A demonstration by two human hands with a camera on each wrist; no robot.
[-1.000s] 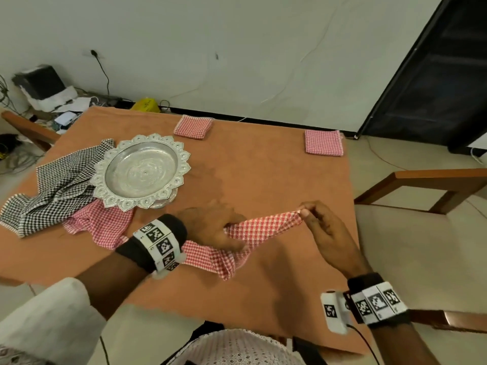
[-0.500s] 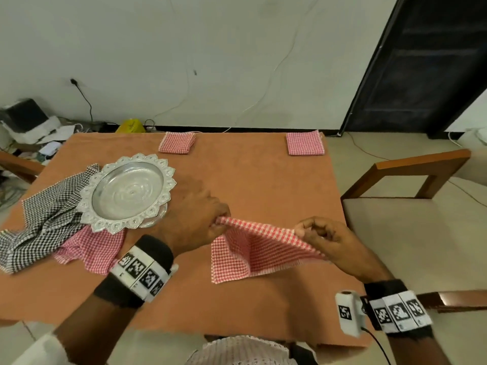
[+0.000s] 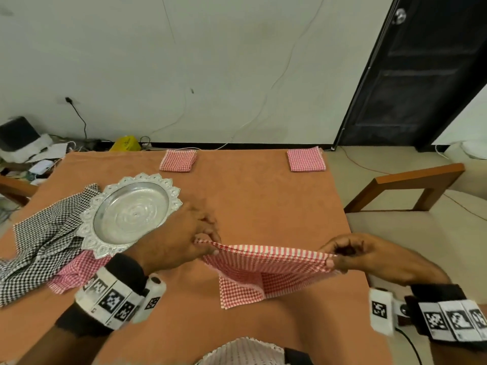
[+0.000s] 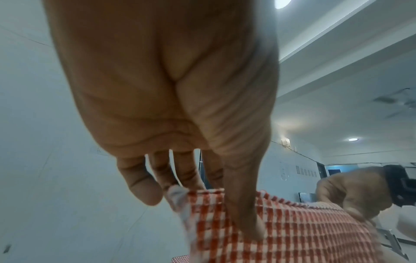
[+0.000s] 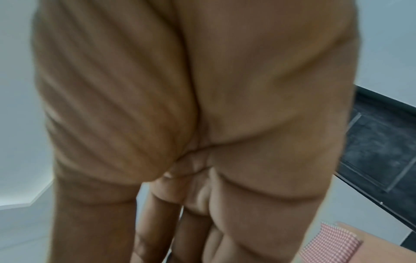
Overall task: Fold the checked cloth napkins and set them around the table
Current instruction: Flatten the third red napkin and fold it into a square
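A red checked napkin [image 3: 266, 270] hangs stretched between my hands above the near part of the orange table [image 3: 250, 196], its lower edge resting on the tabletop. My left hand [image 3: 208, 245] pinches its left top corner; the left wrist view shows thumb and fingers [image 4: 243, 210] nipping the cloth [image 4: 292, 236]. My right hand [image 3: 333, 259] pinches the right top corner. Two folded red napkins lie at the far edge, one left of centre [image 3: 178, 160], one at the right corner [image 3: 305, 159]. An unfolded red napkin [image 3: 76, 270] and a black checked cloth [image 3: 42, 246] lie at the left.
An ornate silver plate [image 3: 130, 213] sits on the left part of the table, partly over the loose cloths. A wooden chair [image 3: 411, 185] stands to the right. Clutter and cables lie on the floor by the far left wall. A dark door [image 3: 421, 72] is at the right.
My hands have lifted the red napkin off the table and drawn apart, pulling it from a bunched strip into a taut, spread sheet hanging between them.
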